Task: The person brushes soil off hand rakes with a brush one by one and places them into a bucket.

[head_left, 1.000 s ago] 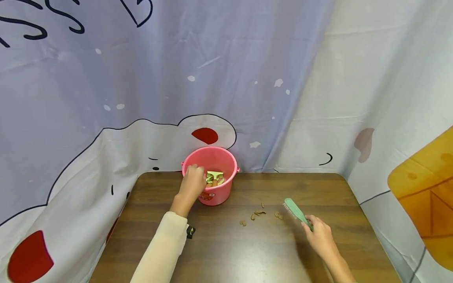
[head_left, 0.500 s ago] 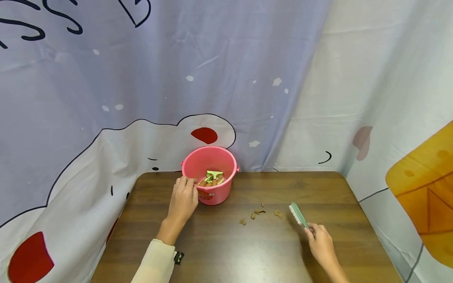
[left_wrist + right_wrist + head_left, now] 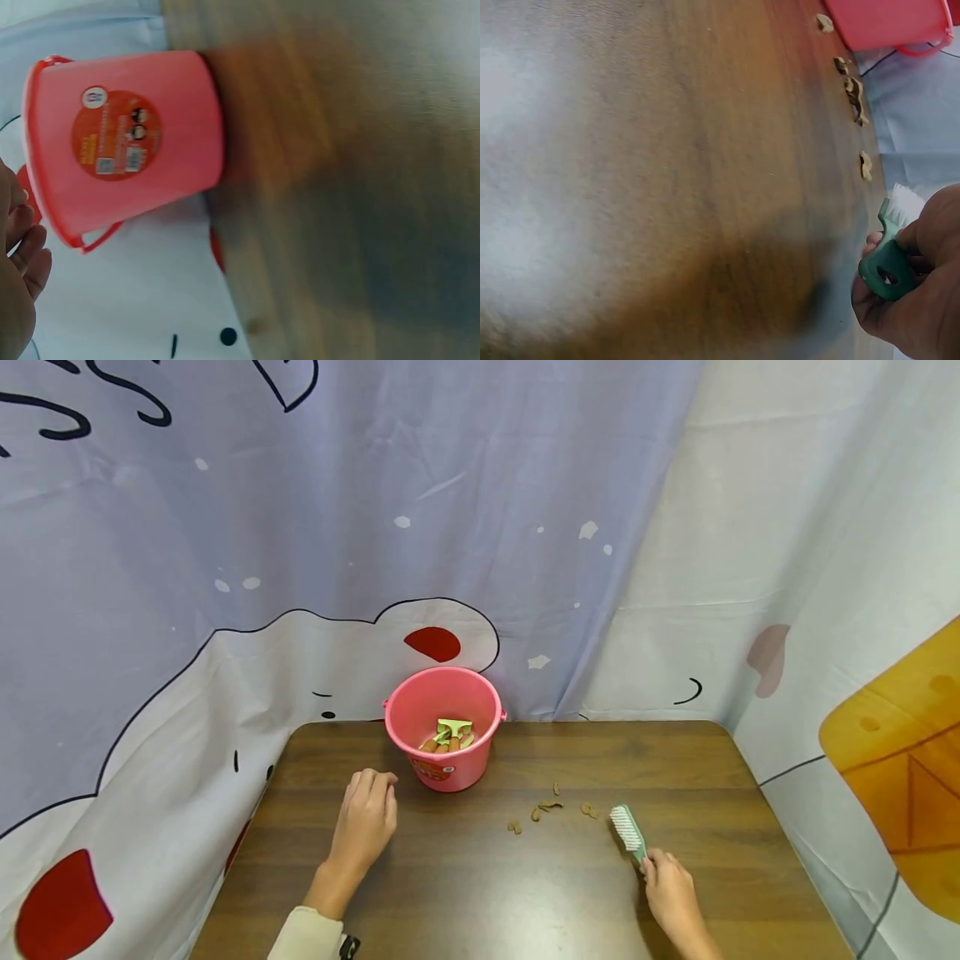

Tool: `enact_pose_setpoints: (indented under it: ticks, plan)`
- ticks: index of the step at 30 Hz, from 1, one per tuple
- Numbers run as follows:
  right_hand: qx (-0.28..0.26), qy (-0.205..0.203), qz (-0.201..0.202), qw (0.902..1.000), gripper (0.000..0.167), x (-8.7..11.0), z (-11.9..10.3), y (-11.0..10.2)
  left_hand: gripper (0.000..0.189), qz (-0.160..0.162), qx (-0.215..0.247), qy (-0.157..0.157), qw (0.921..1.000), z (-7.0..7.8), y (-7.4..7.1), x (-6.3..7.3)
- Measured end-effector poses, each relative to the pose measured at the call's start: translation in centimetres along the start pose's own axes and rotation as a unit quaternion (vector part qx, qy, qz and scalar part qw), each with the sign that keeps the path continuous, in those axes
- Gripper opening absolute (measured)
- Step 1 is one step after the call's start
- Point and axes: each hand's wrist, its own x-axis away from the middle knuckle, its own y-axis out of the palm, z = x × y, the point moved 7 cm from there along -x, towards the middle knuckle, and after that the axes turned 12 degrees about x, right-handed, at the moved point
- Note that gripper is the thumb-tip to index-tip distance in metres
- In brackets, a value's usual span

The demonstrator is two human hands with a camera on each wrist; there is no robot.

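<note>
My right hand (image 3: 671,893) grips the handle of a small green brush (image 3: 630,835), its white bristles facing up and left in the head view. In the right wrist view the handle's end, with a hole through it, pokes out of the fist. My left hand (image 3: 363,818) holds nothing. Its fingers are loosely bent, a little to the left of a pink bucket (image 3: 457,777) and apart from it. Inside the bucket lie several small tools (image 3: 453,735) with light green heads and brown handles. Several brown scraps (image 3: 550,807) lie on the table between the bucket and the brush.
The brown wooden table (image 3: 480,893) reaches back to a printed curtain (image 3: 525,527) hanging close behind the bucket. The bucket stands at the table's back edge, left of the middle. More curtain hangs at both sides.
My left hand has come out of the bucket and drawn back to the left and toward me. My right hand has lowered slightly nearer, turning the brush so its bristles show.
</note>
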Motion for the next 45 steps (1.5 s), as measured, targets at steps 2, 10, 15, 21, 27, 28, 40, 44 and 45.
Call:
enact_pose_setpoints:
  ticks: [2,10,15,21,27,28,40,44,45]
  plan:
    - [0.004,-0.001,0.005,1.0000,0.010,0.2,0.0,0.1,0.010,-0.011,-0.004,-0.008,0.9999,-0.2,0.2,0.8]
    - [-0.016,0.019,-0.020,0.9995,0.029,1.1,0.0,1.2,0.013,-0.061,-0.021,-0.013,0.9978,-0.3,1.7,2.9]
    - [-0.009,0.002,-0.026,0.9996,0.035,1.3,-0.5,1.4,0.015,-0.077,-0.025,-0.018,0.9966,-0.1,2.4,3.7]
    - [0.030,-0.004,-0.049,0.9984,0.043,0.9,-1.0,1.8,0.020,-0.096,-0.027,-0.027,0.9946,0.1,3.1,4.3]
    - [0.062,0.003,-0.076,0.9952,0.044,0.6,-0.8,2.3,0.020,-0.113,-0.030,-0.034,0.9925,0.2,3.8,5.1]
    - [0.065,0.002,-0.081,0.9946,0.044,0.6,-0.8,2.4,0.019,-0.116,-0.030,-0.036,0.9922,0.1,3.9,5.2]
    - [0.069,-0.009,-0.115,0.9910,0.047,0.8,-0.9,2.7,0.025,-0.153,-0.049,-0.078,0.9840,-0.1,5.0,7.0]
    - [0.069,-0.011,-0.132,0.9888,0.044,1.2,-0.9,2.9,0.029,-0.162,-0.049,-0.084,0.9820,0.1,5.3,7.6]
    - [0.070,-0.012,-0.134,0.9884,0.044,1.3,-0.9,2.9,0.029,-0.163,-0.050,-0.084,0.9818,0.2,5.4,7.7]
